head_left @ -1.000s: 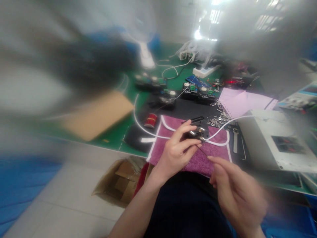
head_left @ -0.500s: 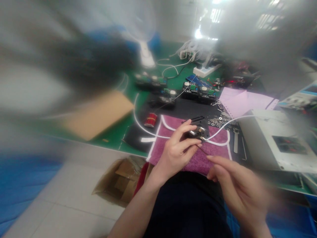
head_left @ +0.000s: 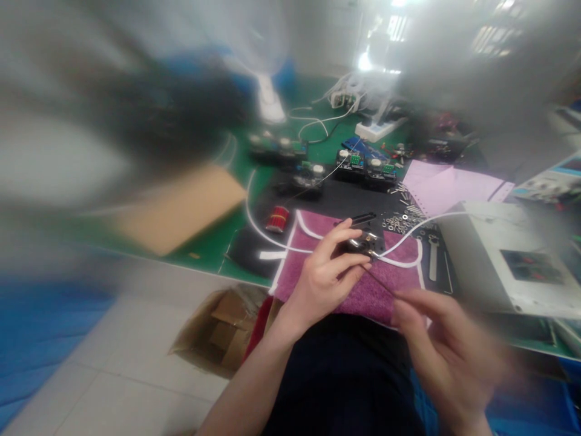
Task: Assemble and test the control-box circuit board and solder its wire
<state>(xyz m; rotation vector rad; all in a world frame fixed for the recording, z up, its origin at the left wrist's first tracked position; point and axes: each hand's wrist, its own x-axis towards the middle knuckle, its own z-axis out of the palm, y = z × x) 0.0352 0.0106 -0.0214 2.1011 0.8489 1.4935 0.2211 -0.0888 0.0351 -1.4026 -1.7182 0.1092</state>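
Observation:
My left hand (head_left: 324, 269) is curled over a small black device (head_left: 377, 243) with shiny rounded metal parts, its fingertips pressing on the near side. The device rests on a purple cloth (head_left: 295, 272) with white edging, and a white tube (head_left: 402, 262) runs across the cloth beside it. A thin dark rod (head_left: 380, 281) slants from my left fingertips down to my right hand (head_left: 447, 348), which pinches its near end between thumb and forefinger. The rod's far tip is hidden at the left fingers.
Loose screws, nuts and washers (head_left: 399, 223) lie behind the cloth. To the right are a wrench (head_left: 433, 259), a hex key (head_left: 448, 271) and a white metal box (head_left: 488, 251). A red wire spool (head_left: 277, 219) sits left. Black modules (head_left: 349, 162) with circuit boards stand behind.
My right hand has drawn back towards the lower right, and more of the thin rod shows between the hands. My left hand and the device have hardly moved.

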